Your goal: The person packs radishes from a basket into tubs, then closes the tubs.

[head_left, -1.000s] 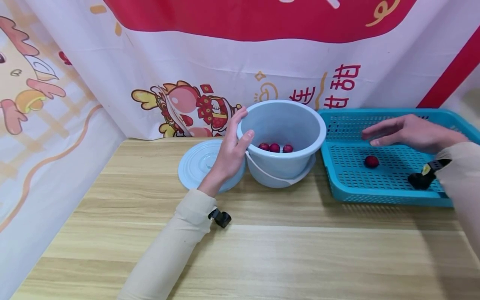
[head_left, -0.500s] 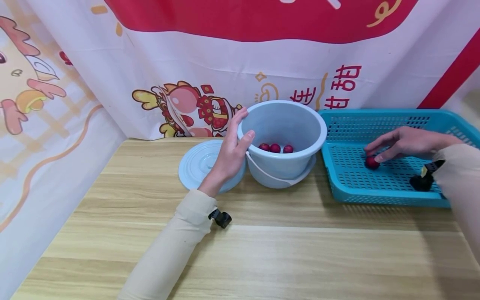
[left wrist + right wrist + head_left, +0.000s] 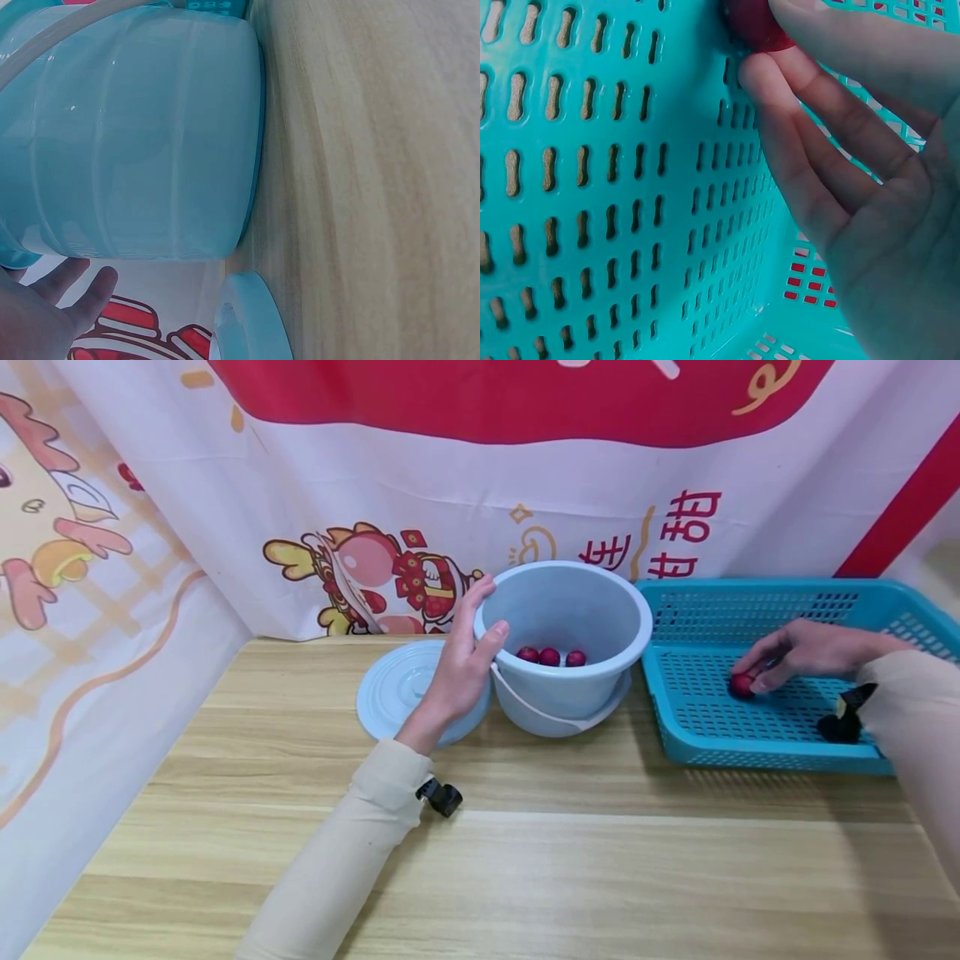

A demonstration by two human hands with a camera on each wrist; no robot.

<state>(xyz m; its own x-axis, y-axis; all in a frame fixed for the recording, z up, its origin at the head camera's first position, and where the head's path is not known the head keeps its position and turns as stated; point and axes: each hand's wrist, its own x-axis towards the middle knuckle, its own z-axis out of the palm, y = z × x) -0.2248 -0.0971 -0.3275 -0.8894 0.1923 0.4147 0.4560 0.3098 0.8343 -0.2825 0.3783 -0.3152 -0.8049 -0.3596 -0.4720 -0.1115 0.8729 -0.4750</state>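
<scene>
A light blue bucket (image 3: 566,695) stands on the table, with several small dark red, plum-like fruits (image 3: 549,657) visible at its bottom. My left hand (image 3: 459,672) holds the bucket by its left rim, thumb over the edge; in the left wrist view its fingers (image 3: 90,296) lie along the outer wall. To the right, my right hand (image 3: 813,652) is down inside a turquoise perforated basket (image 3: 697,750). Thumb and fingertips pinch one plum-like fruit (image 3: 741,685) close over the basket floor. In the right wrist view the fruit (image 3: 754,24) is cut off by the top edge.
A light blue lid (image 3: 397,689) lies left of the bucket, partly behind my left forearm. The bucket's pale handle (image 3: 536,712) hangs down in front. A printed cloth (image 3: 420,477) hangs behind the wooden table (image 3: 600,877).
My right hand has lowered into the basket and its thumb and fingers have closed round the fruit there. The left hand and bucket have stayed in place.
</scene>
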